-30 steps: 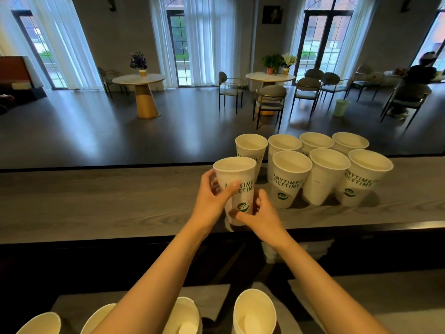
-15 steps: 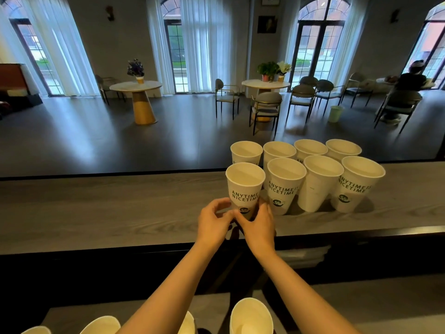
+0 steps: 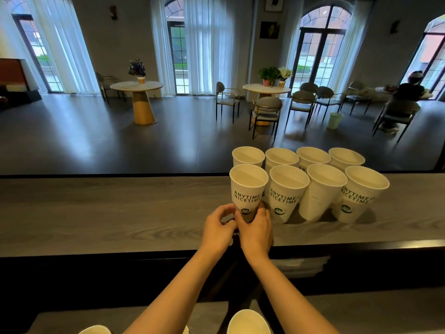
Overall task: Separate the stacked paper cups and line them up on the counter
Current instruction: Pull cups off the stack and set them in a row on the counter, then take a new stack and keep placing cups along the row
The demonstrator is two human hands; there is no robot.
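1. Cup at the near-left corner of the group stands upright on the grey wooden counter, mouth up, its long axis vertical and tapering down to the base.
2. Left hand curls its fingers at the left of this cup's base; the right hand wraps the base from the right and front. Both grip the bottom of the cup.
3. Seven other cups stand upright in two rows, rims close together or touching: three more in the near row to the right, four in the far row behind.
4. The held cup's base is hidden behind the fingers, so whether it rests on the counter cannot be told. The far row's lower parts are covered by the near row.
5. Green lettering on the held cup reads "ANYTIME IS NICETIME", with a round green logo below, partly covered by the right hand. The same print shows on two near-row cups; the third near-row cup shows a blank side.
6. More white cups are cut off by the bottom edge, on a lower grey surface.
7. Beyond the counter lies a room with round tables, chairs, and a seated person at far right.
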